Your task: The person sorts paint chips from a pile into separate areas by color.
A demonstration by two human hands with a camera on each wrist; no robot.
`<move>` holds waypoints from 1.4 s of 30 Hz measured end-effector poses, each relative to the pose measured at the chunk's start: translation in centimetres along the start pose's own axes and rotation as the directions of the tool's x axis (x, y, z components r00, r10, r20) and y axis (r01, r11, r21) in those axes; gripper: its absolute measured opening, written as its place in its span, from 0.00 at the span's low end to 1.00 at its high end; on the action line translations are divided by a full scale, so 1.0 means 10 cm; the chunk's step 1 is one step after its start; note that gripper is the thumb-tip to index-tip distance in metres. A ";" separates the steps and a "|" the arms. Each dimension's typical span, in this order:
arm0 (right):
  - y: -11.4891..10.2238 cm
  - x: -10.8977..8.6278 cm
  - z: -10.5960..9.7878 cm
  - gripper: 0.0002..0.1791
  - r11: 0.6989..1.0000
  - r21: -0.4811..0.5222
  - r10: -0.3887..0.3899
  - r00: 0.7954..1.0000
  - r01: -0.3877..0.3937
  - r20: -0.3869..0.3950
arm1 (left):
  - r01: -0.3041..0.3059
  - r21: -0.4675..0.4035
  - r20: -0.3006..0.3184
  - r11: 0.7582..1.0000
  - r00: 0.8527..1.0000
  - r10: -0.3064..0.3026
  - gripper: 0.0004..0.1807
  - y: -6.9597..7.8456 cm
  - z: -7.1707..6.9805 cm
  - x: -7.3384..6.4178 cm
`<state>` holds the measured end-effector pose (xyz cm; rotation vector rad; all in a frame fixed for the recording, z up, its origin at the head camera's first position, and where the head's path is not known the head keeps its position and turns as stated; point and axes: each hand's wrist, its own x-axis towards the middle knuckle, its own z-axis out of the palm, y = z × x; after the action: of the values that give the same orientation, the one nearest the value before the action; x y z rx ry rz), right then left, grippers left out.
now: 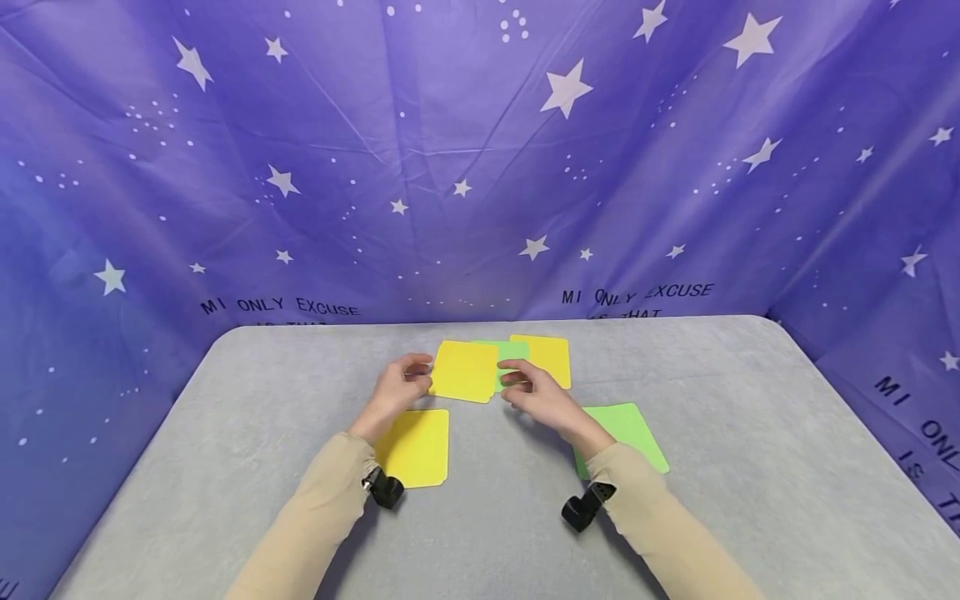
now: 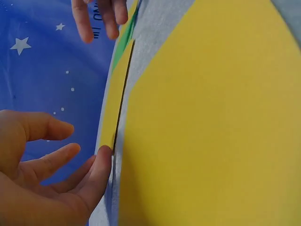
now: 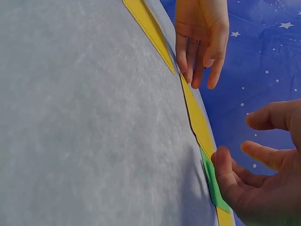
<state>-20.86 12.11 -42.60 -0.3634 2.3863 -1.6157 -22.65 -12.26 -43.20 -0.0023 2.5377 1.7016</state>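
Note:
A stack of yellow square cards (image 1: 463,371) lies flat toward the back of the grey table, its edges slightly uneven. My left hand (image 1: 397,387) is at the stack's left side with fingers loosely bent; in the left wrist view its thumb tip meets the near corner of the yellow stack (image 2: 115,108). Opposite it, my right hand (image 1: 538,396) has spread, relaxed fingers at the right side, its thumb tip close by the yellow edge in the right wrist view. Partly under the yellow stack is a green card (image 1: 512,353), overlapping another yellow card (image 1: 551,360) on its right.
Nearer on the left, a second yellow pile (image 1: 420,450) lies partly under my left wrist. A green card pile (image 1: 626,433) lies on the right, partly covered by my right forearm. Behind the table (image 1: 247,400) hangs a purple star-patterned curtain (image 1: 450,100). Both wrists carry small black cameras.

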 end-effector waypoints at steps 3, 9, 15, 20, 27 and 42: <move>0.00 0.03 0.02 0.31 0.999 0.026 0.020 1.000 -0.020 0.008 | 0.033 -0.053 0.018 0.998 0.999 -0.032 0.24 0.00 0.02 0.00; 0.02 0.07 0.03 0.37 0.996 0.083 0.032 0.999 -0.035 0.032 | 0.071 -0.177 0.058 0.982 0.996 -0.062 0.22 0.04 0.07 0.00; 0.01 0.08 0.04 0.39 0.989 0.136 0.059 0.998 -0.060 0.013 | 0.093 -0.257 0.090 0.962 0.993 -0.072 0.23 0.09 0.09 -0.06; 0.02 0.07 0.04 0.39 0.975 0.207 0.091 0.996 -0.086 -0.017 | 0.089 -0.327 0.067 0.941 0.995 -0.071 0.22 0.05 0.12 -0.07; 0.05 0.00 -0.03 0.39 0.968 0.235 0.092 0.996 -0.084 -0.023 | 0.110 -0.389 0.071 0.914 0.993 -0.089 0.24 0.08 0.12 -0.15; 0.08 -0.08 -0.07 0.35 0.951 0.289 0.136 0.989 -0.111 -0.065 | 0.135 -0.534 0.125 0.835 0.989 -0.080 0.23 0.07 0.18 -0.25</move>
<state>-20.43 13.24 -43.02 -0.0904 2.1390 -1.9134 -20.08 -10.44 -43.11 -0.0954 1.8624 2.2409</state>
